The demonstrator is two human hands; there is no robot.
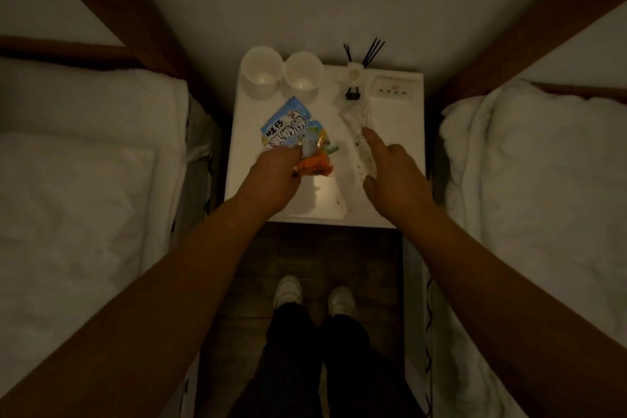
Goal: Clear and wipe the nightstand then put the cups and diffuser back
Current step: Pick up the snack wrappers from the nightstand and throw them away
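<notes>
a: where are the cups and diffuser?
b: two cups [261,68] [303,70] stand side by side at the back left of the nightstand [400,132]. the diffuser [354,76], black reeds up, is just right of them.
a: and the hands?
b: left hand [274,176] is clenched around snack packets, a blue one [288,125] and an orange one [314,164], at the middle of the top. right hand [397,173] is loose, forefinger stretched out onto a clear wrapper [356,139]; grasping nothing i can see.
a: around it?
b: white beds [84,163] on both sides.
</notes>
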